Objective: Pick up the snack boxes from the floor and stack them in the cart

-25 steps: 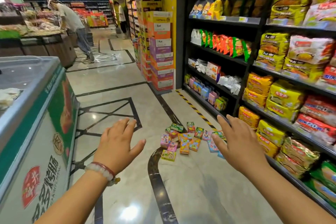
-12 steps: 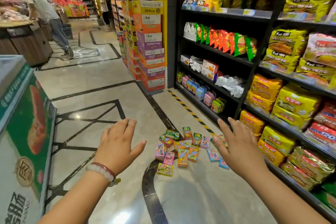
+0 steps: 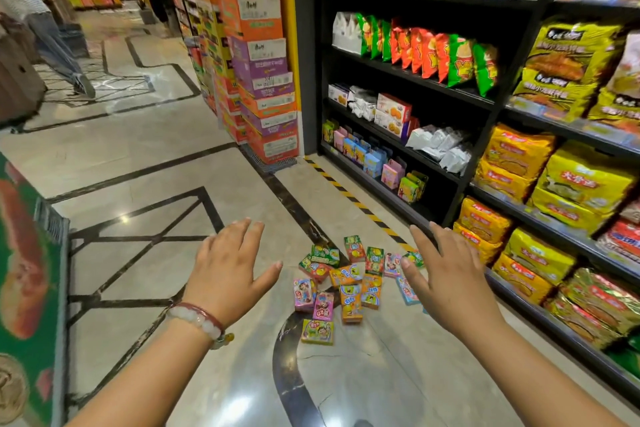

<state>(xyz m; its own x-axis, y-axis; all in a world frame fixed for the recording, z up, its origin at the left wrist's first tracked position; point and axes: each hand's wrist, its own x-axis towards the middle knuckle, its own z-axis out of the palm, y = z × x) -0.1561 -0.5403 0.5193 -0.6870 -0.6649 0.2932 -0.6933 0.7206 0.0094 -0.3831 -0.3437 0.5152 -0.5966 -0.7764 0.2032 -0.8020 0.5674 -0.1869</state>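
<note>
— So where are the snack boxes [image 3: 341, 282] in the head view?

— Scattered flat on the floor [image 3: 194, 163] at lower centre of the frame, pointing every way, no shared long axis.

— And the hands?

— Both spread wide, palms down, holding nothing. The left hand [image 3: 227, 274] sits left of the pile; the right hand [image 3: 446, 282] overlaps its right edge in the picture, so I judge it nearer.

— The cart?

— Not in view. The shelf [image 3: 433, 163] at right holds more boxes and bags.
</note>
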